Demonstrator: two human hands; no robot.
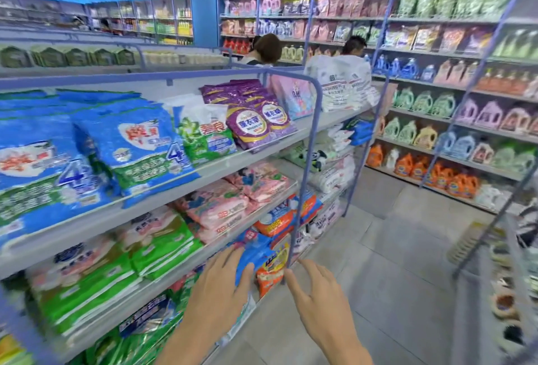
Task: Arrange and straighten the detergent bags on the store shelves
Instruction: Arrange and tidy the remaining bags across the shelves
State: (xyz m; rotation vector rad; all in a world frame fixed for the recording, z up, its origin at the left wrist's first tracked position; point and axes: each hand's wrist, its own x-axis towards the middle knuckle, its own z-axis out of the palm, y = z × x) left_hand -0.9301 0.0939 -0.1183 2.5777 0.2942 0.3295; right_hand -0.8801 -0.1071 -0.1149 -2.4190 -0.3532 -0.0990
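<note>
A shelf rack (221,169) on my left holds rows of detergent bags. Blue bags (136,146) lie on the top tier beside a green and white bag (203,131) and purple bags (256,120). Pink bags (230,204) and green bags (157,245) fill the tiers below. My left hand (221,286) lies flat with straight fingers on a blue and orange bag (262,259) low on the rack. My right hand (317,292) hovers with spread fingers just right of that bag, near the rack's grey upright post (302,190).
A grey tiled aisle (393,262) runs ahead on the right. Across it, wall shelves (454,120) carry coloured detergent bottles. Two people (352,47) stand behind the rack's far end by white sacks (343,85). A second rack (495,236) stands at the right edge.
</note>
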